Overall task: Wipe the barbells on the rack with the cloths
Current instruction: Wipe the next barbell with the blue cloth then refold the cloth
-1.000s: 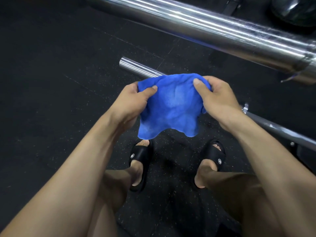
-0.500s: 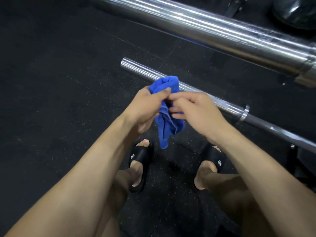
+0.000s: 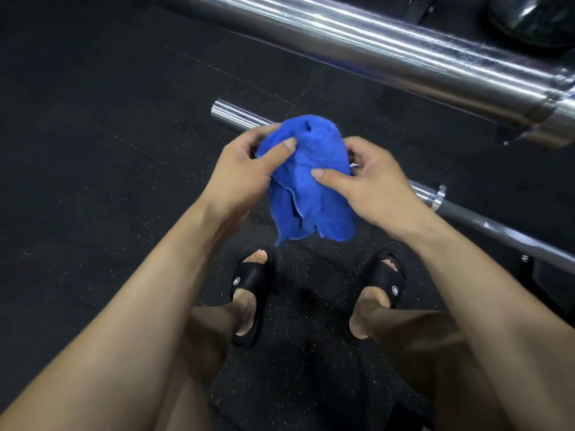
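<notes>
A blue cloth (image 3: 311, 185) hangs bunched and folded between both hands at the middle of the view. My left hand (image 3: 245, 169) grips its left side, thumb pressed on the front. My right hand (image 3: 370, 178) pinches its right side, thumb on the front. A thick chrome barbell sleeve (image 3: 389, 48) runs across the top, close to the camera. A second, lower barbell (image 3: 236, 115) slants behind the cloth, its chrome sleeve ending at a collar (image 3: 437, 197) and its thinner grey shaft (image 3: 504, 231) continuing right. The cloth hides the middle of that sleeve and touches neither bar.
Black speckled rubber floor (image 3: 93, 150) lies all around. My feet in black slides (image 3: 252, 281) stand below the cloth. A dark round weight (image 3: 535, 17) sits at the top right. A dark rack part (image 3: 529, 269) shows below the lower bar's shaft at the right.
The cloth was spread wide, then squeezed into a narrow bunch as my hands met. Now my hands have parted a little and the cloth is a thicker folded bundle.
</notes>
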